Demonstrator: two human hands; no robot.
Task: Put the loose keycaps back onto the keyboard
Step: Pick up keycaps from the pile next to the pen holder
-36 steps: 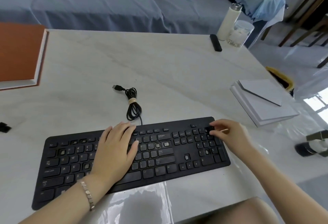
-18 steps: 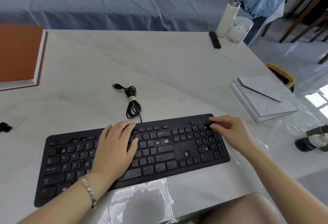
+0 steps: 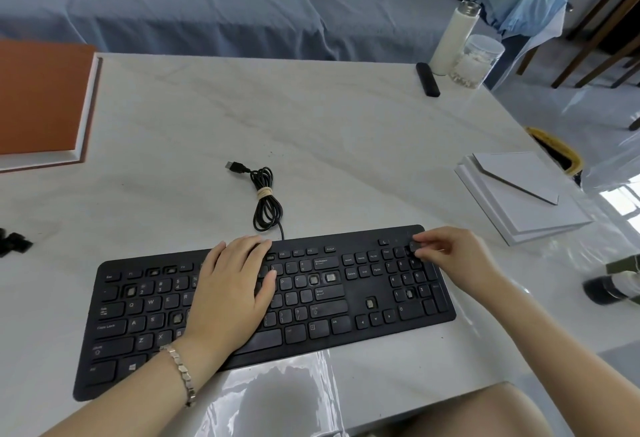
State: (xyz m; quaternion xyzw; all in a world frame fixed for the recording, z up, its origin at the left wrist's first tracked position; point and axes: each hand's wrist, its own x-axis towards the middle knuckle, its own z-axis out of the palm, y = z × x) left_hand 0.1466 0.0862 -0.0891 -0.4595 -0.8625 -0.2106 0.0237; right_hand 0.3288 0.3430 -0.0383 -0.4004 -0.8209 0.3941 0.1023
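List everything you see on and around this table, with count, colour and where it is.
keyboard: one, black, table's near edge, several caps missing
held keycap: one, black, over the number pad's far right corner
loose keycaps: small pile, black, table's left edge
USB cable: one, black, coiled behind the keyboard
book: one, orange, far left
bottle: one, white, far right corner
jar: one, clear, beside the bottle
boards: stack, white, right side
table: one, white marble
left hand: flat on the keyboard's middle
right hand: pinches the held keycap
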